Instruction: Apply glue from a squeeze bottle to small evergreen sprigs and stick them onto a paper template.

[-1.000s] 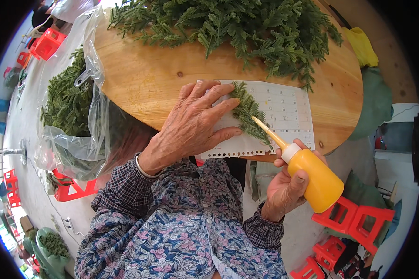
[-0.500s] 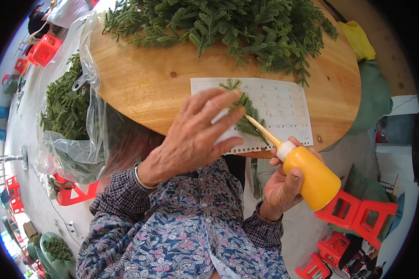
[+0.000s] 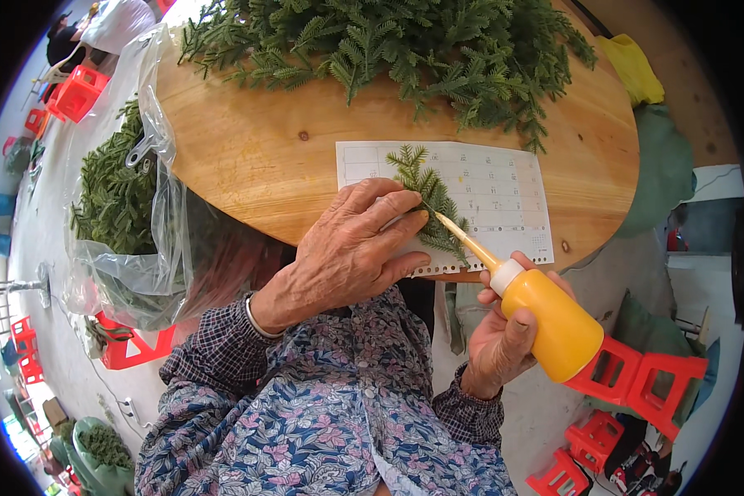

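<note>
A small green artificial fir sprig (image 3: 438,195) lies on a white calendar sheet (image 3: 512,186) near the table's front edge. My left hand (image 3: 347,236) reaches over the sheet, its fingertips at the sprig's left side and its thumb apart from them. Whether the fingertips press on the sprig is hard to see. My right hand (image 3: 504,339) is wrapped round a yellow squeeze bottle (image 3: 554,322) with a white collar and a long tapered nozzle. The bottle is tilted, and its nozzle tip meets the middle of the sprig.
A big heap of fir branches (image 3: 405,50) covers the far side of the round wooden table (image 3: 248,149). At the left hangs a clear plastic bag (image 3: 165,273) with more greenery (image 3: 120,194) and scissors' handle (image 3: 140,150). Red stools (image 3: 653,388) stand at the right.
My left hand has come down, its fingers drawing closer together beside the sprig. More of the sprig's upper end shows. The bottle has barely moved.
</note>
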### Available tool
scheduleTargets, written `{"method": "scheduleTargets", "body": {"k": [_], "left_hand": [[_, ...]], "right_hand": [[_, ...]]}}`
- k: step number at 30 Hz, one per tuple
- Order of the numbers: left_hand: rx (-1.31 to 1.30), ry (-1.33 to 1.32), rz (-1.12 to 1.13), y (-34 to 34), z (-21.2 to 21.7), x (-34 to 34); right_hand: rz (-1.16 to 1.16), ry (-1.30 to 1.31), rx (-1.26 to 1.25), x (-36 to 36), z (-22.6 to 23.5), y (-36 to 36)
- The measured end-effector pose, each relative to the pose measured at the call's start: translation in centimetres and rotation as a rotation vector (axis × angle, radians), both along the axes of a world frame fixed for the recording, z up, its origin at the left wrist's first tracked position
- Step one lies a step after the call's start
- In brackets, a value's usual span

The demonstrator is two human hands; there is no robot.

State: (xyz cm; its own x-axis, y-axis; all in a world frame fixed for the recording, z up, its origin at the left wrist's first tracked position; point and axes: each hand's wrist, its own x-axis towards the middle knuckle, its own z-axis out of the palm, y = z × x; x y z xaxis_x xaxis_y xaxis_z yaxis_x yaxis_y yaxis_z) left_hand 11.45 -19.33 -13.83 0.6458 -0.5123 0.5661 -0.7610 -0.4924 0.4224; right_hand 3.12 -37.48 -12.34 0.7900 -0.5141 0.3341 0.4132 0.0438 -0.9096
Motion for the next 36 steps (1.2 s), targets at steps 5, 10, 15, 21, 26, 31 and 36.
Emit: {"method": "scheduleTargets", "body": {"k": [5,10,15,21,26,31,36], "left_hand": [[-0.006,0.001,-0.001,0.0,0.0,0.1],[0.017,-0.031,-0.004,0.0,-0.2,0.1],[0.015,-0.038,0.009,-0.1,-0.2,-0.1],[0.026,-0.042,-0.002,-0.2,-0.2,0.0],[0.027,-0.038,0.000,-0.3,-0.2,-0.1],[0.021,-0.030,-0.001,-0.6,-0.1,-0.2],[0.017,-0.032,-0.005,-0.9,0.1,-0.3]], "right_hand": [[-0.046,0.018,-0.012,-0.4,-0.1,-0.1],[-0.048,0.031,-0.019,-1.0,-0.1,-0.2],[-0.053,0.040,-0.036,-1.5,0.3,-0.4],[-0.062,0.042,-0.019,-2.0,0.4,-0.7],[-0.082,0.049,-0.028,-2.4,0.3,-1.0],[-0.080,0.055,-0.018,-2.7,0.5,-1.3],[-0.078,0.054,0.000,-3.0,0.6,-1.8]]}}
